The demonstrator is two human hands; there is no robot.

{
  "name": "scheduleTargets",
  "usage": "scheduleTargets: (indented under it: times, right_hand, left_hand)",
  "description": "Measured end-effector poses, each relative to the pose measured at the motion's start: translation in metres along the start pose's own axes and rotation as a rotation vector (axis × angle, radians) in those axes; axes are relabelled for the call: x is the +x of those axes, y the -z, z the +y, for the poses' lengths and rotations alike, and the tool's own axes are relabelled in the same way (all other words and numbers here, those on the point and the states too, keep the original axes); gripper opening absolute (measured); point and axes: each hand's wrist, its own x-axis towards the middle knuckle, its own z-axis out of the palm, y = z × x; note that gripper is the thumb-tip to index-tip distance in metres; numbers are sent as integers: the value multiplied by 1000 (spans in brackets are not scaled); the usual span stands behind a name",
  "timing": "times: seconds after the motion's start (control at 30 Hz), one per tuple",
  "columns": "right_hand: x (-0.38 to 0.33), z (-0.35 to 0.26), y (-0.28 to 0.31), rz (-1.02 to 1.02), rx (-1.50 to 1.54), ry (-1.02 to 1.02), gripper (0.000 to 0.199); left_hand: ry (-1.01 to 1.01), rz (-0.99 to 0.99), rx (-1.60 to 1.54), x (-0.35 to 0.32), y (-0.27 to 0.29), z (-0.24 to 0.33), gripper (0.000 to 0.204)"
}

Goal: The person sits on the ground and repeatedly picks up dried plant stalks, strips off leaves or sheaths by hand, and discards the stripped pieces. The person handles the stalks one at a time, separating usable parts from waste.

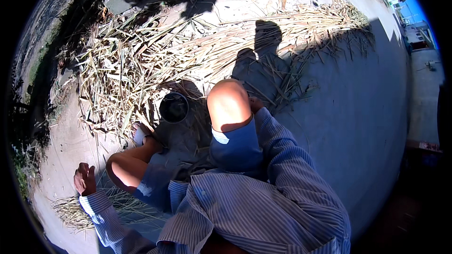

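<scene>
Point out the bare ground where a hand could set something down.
Bare concrete lies on the person's right, bordered by the right knee and the straw pile. A narrower strip runs beyond the left hand. Ahead it is crowded: straw surrounds the dark bucket.

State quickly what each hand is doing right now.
Left hand: fingers curled, down by the small straw pile; holding anything cannot be told.
Right hand: mostly hidden behind the knee; cannot be told.

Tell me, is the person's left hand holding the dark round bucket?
No. The left hand rests low by a small bundle of dry stalks, well apart from the dark round bucket.
</scene>
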Motion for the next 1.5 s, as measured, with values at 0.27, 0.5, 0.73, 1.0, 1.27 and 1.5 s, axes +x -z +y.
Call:
scheduleTargets:
  times: [0.27, 0.5, 0.73, 1.0, 1.27, 1.5]
  right_hand:
    - [81, -14, 11, 108, 66, -171, 37]
    - [134, -70, 45, 211, 542, -323, 21]
    - [195, -85, 47, 370, 941, -464, 26]
    - [176, -133, 68, 531, -56, -416, 52]
    - [188, -144, 70, 303, -174, -511, 51]
    - [201, -144, 57, 365, -185, -480, 35]
  left_hand:
    - [-371, 129, -294, 141, 3, 228, 18]
    - [-584, -103, -472, 163, -63, 310, 21]
    - [-682, -251, -390, 174, -58, 333, 19]
    - [-666, -327, -399, 172, -49, 337, 23]
    - [-757, -349, -490, 171, -56, 338, 28]
    - [-722, -372, -399, 168, -51, 342, 33]
